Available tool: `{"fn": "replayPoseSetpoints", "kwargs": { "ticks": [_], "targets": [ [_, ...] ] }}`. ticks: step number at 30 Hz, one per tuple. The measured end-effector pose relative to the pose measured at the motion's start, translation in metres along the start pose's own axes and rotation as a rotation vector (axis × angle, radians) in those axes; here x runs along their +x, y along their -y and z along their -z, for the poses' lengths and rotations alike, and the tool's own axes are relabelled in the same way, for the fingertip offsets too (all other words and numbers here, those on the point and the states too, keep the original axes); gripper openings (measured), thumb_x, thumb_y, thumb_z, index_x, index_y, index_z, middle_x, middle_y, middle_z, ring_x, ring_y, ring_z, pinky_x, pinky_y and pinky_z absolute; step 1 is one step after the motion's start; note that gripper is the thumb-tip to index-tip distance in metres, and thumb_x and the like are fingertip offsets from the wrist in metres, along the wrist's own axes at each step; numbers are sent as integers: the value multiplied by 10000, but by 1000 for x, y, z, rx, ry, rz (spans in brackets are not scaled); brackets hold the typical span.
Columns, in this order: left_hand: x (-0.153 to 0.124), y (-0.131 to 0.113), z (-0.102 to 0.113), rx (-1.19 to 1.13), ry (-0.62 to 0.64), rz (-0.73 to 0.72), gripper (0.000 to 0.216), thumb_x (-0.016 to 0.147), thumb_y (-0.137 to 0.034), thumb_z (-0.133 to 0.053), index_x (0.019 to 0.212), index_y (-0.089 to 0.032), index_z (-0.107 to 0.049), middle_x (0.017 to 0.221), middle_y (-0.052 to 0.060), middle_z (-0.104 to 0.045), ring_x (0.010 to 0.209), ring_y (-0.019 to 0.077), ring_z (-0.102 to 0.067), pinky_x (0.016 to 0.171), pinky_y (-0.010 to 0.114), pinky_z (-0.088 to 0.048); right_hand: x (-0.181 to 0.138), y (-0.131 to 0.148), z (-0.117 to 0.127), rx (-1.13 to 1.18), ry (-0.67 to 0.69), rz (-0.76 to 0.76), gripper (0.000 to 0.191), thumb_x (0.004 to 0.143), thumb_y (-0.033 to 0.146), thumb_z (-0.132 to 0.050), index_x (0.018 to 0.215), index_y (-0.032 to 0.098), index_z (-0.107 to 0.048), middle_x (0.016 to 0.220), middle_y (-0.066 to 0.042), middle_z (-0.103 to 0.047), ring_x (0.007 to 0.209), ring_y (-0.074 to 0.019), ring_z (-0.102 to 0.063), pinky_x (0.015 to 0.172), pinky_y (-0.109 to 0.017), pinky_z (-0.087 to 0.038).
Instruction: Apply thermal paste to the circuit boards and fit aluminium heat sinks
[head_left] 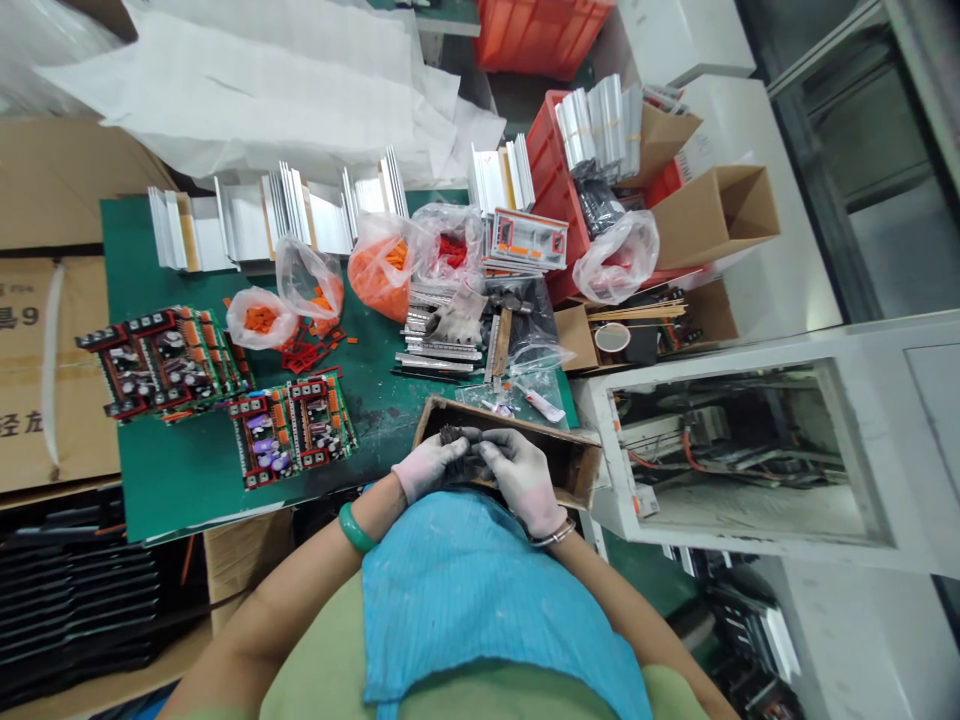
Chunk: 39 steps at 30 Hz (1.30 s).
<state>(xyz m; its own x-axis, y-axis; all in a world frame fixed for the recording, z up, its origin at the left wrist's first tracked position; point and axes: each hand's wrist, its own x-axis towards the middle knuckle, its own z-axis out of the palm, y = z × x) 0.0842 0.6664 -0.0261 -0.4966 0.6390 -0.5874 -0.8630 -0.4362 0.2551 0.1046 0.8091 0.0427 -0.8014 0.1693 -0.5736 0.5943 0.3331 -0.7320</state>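
Observation:
My left hand (pixel 429 469), in a whitish glove with dark-stained fingertips, is closed around a small bunch of thin dark pieces (pixel 451 435); their kind is too small to make out. My right hand (pixel 519 478), gloved alike, meets it with thumb and fingers pinched together at the same spot. Whatever lies between its fingertips is hidden. Both hands are over a worn wooden box (pixel 581 462) at the table's front edge. Dark contents show partly beneath them.
Circuit boards (pixel 259 440) are stacked left on the green table (pixel 382 420). Behind stand bags of orange parts (pixel 379 270), silver metal profiles (pixel 247 220) and a hammer (pixel 510 300). A white machine frame (pixel 607 440) borders the right side.

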Motion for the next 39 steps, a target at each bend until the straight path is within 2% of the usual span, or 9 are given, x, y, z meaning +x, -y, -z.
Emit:
{"fn": "replayPoseSetpoints", "kwargs": {
  "ticks": [4, 9, 11, 14, 16, 20, 25, 32, 39],
  "targets": [
    [-5, -2, -2, -25, 38, 9, 582, 574, -359, -907, 1028, -137, -618, 1026, 127, -662, 998, 270, -623, 857, 358, -501, 4, 1, 2, 54, 29, -29, 297, 836, 370, -520, 1050, 196, -631, 937, -44, -699, 597, -148, -643, 514, -247, -519],
    [-16, -10, 4, -10, 41, 88, 545, 603, -243, -898, 1052, -155, -603, 942, 101, -674, 887, 242, -654, 778, 368, -528, 18, -8, 18, -81, -39, 218, 324, 886, 405, -472, 1047, 182, -643, 1027, -72, -688, 925, -216, -638, 861, -353, -510],
    [-18, -11, 5, 7, 63, 132, 536, 581, -243, -911, 1017, -138, -618, 884, 97, -675, 820, 237, -659, 753, 371, -535, 25, -6, 20, -94, 82, 346, 396, 938, 451, -403, 1115, 185, -636, 1164, -89, -646, 1116, -240, -569, 995, -392, -431],
    [-21, -10, 4, 35, 79, 173, 479, 529, -228, -935, 889, -100, -646, 801, 108, -674, 711, 216, -648, 697, 330, -532, 37, 3, 18, -135, 421, 469, 516, 982, 526, -285, 1173, 200, -636, 1270, -80, -592, 1236, -232, -491, 1066, -383, -365],
    [-25, -11, 5, 26, 48, 154, 459, 528, -244, -936, 850, -102, -643, 762, 95, -666, 697, 207, -643, 685, 313, -533, 46, 9, 16, -245, 545, 465, 533, 1005, 497, -230, 1182, 205, -640, 1277, -66, -589, 1230, -208, -498, 1053, -347, -376],
    [-42, -21, 17, -54, -85, 53, 469, 592, -242, -906, 940, -152, -605, 789, 43, -650, 803, 205, -658, 766, 345, -563, 60, 5, 7, -776, 444, 318, 337, 983, 342, -418, 1239, 215, -596, 1209, -46, -623, 1107, -158, -576, 951, -241, -425],
    [-57, -39, 36, -123, -231, -75, 370, 692, -121, -804, 965, -172, -559, 813, 14, -648, 838, 180, -671, 769, 311, -583, 67, -12, -26, -1084, 406, 224, 309, 813, 323, -681, 1067, 148, -662, 1081, -134, -635, 982, -259, -620, 821, -315, -475],
    [-50, -41, 35, -136, -285, -97, 305, 743, -63, -713, 971, -158, -534, 795, 25, -654, 775, 197, -687, 715, 322, -597, 78, -21, -58, -1150, 490, 232, 164, 840, 168, -583, 950, 113, -690, 996, -165, -663, 954, -274, -635, 788, -326, -472],
    [-43, -45, 27, -118, -276, -108, 279, 768, -67, -697, 978, -157, -537, 807, 27, -657, 802, 190, -684, 747, 323, -591, 79, -25, -27, -906, 500, 277, 118, 824, 236, -608, 858, 155, -686, 924, -86, -685, 904, -213, -629, 774, -264, -442]
  ]
}}
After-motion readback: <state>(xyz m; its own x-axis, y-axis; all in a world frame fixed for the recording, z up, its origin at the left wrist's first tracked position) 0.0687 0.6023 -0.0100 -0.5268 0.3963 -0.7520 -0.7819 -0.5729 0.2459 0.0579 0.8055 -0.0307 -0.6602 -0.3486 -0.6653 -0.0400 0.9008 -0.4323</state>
